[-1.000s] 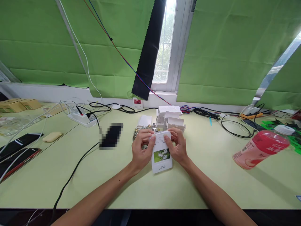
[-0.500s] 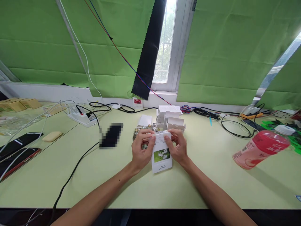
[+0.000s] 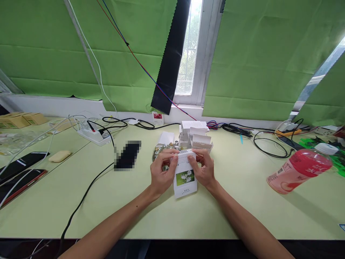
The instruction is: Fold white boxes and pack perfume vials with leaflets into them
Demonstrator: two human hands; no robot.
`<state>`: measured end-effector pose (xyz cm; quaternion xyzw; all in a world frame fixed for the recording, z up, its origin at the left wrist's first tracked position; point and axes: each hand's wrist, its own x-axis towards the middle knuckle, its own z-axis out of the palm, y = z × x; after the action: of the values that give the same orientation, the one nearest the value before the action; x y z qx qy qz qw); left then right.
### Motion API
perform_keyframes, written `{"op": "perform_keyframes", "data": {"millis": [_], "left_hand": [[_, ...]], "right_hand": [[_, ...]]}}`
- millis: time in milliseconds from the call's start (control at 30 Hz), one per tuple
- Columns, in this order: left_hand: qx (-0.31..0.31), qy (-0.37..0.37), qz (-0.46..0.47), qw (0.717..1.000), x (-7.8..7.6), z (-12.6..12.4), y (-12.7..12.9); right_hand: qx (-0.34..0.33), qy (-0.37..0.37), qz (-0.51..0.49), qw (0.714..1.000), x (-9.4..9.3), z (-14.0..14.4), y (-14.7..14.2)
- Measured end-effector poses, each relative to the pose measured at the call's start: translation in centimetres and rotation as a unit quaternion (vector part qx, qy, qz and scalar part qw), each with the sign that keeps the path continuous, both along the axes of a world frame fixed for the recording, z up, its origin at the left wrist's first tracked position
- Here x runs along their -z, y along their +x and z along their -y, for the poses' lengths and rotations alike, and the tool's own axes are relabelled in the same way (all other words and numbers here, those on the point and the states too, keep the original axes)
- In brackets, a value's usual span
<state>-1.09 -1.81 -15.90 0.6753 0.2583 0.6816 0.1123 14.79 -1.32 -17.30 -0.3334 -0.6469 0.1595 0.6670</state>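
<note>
Both hands hold a small white carton (image 3: 184,178) with a flower picture and a barcoded top flap, upright at the middle of the pale green table (image 3: 237,212). My left hand (image 3: 161,172) grips its left side, thumb on the top flap. My right hand (image 3: 205,168) grips its right side, fingers at the top edge. Behind the carton stands a pile of white boxes (image 3: 196,137), some open, and small metal-capped bottles (image 3: 161,149) partly hidden by my left hand.
A pink drink bottle (image 3: 299,171) stands at the right. A power strip (image 3: 94,136) and black cables (image 3: 88,187) cross the left half. Phones (image 3: 18,172) lie at the far left, with brown boxes (image 3: 21,119) behind. More cables (image 3: 258,138) run along the window wall.
The carton has shifted slightly upward and my fingers have adjusted on its top flap; otherwise nothing moved.
</note>
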Motion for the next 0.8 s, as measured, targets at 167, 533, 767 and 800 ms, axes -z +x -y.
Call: {"op": "perform_keyframes", "data": {"millis": [167, 533, 767, 800], "left_hand": [[-0.003, -0.013, 0.0, 1.0, -0.1, 0.02, 0.02], [0.006, -0.033, 0.011, 0.999, -0.24, 0.11, 0.06], [0.009, -0.039, 0.012, 0.999, -0.19, 0.09, 0.01], [0.007, -0.042, 0.012, 0.999, -0.19, 0.08, 0.01]], "right_hand": [[-0.001, 0.0, 0.003, 1.0, -0.05, 0.0, 0.02], [-0.018, -0.016, -0.003, 1.0, -0.05, -0.05, 0.05], [-0.031, -0.017, -0.008, 0.999, 0.01, -0.13, 0.02], [-0.032, -0.017, -0.008, 0.999, 0.01, -0.13, 0.02]]}}
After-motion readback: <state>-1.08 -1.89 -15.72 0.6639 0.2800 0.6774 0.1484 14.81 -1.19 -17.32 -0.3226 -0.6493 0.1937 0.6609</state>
